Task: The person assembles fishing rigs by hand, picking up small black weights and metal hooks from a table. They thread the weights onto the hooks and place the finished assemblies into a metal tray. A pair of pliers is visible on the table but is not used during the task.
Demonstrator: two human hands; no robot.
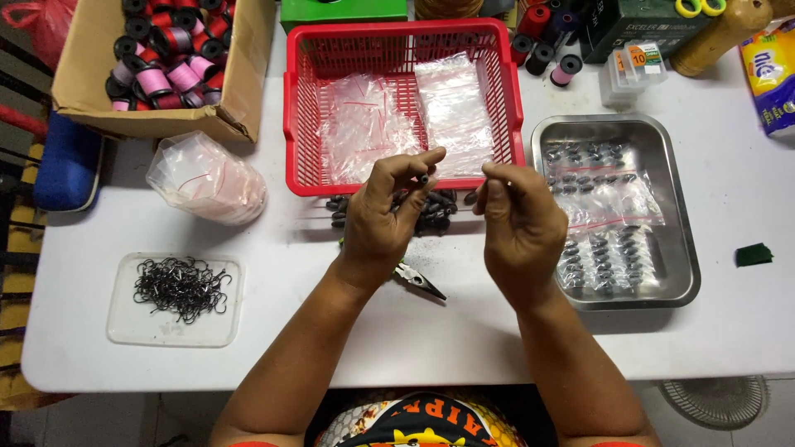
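Your left hand (377, 223) pinched one small dark sinker (424, 178) above the bench (464, 331); your right hand (522, 228) was pinched shut, its contents unclear. Filled bags lay in the steel tray (683, 248); loose sinkers (435, 211) remained unbagged.

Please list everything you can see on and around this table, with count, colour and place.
table: one, white, under everything
basket: one, red, top centre, holds clear plastic bags
cardboard box: one, brown, top left, full of pink, red and black thread spools
bag bundle: one, clear, below the box
plastic tray: one, clear, lower left, holds many black hooks
metal tray: one, silver, right, holds bagged dark weights
loose weights: a pile, dark, in front of the basket
pliers: one, under the left wrist
left hand: pinches a small dark piece
right hand: fingertips pinched together, beside it
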